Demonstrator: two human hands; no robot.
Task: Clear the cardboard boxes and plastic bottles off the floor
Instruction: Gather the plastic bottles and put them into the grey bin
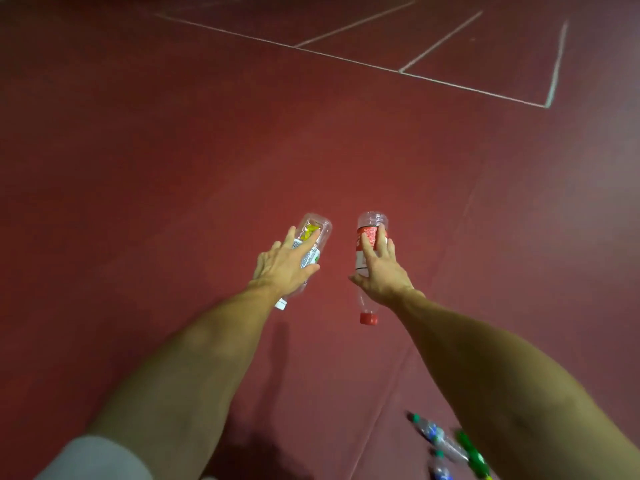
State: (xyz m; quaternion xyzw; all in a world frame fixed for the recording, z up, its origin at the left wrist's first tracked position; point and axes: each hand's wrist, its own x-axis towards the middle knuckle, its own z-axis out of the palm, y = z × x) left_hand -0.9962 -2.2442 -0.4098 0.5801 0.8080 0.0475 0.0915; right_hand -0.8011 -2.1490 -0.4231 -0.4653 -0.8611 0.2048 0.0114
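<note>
Red-label bottle (366, 232) grasped in right hand (381, 273) fingers (365, 247), yellow-label bottle (312, 231) in left hand (282, 266); text illegible.

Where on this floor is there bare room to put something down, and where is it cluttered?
Bare red floor stretches from the left hand, on the yellow-label bottle, and right hand, on the red-label bottle, up to the white lines, and left of the left arm. Crowded: lower right corner, where loose bottles lie.
</note>
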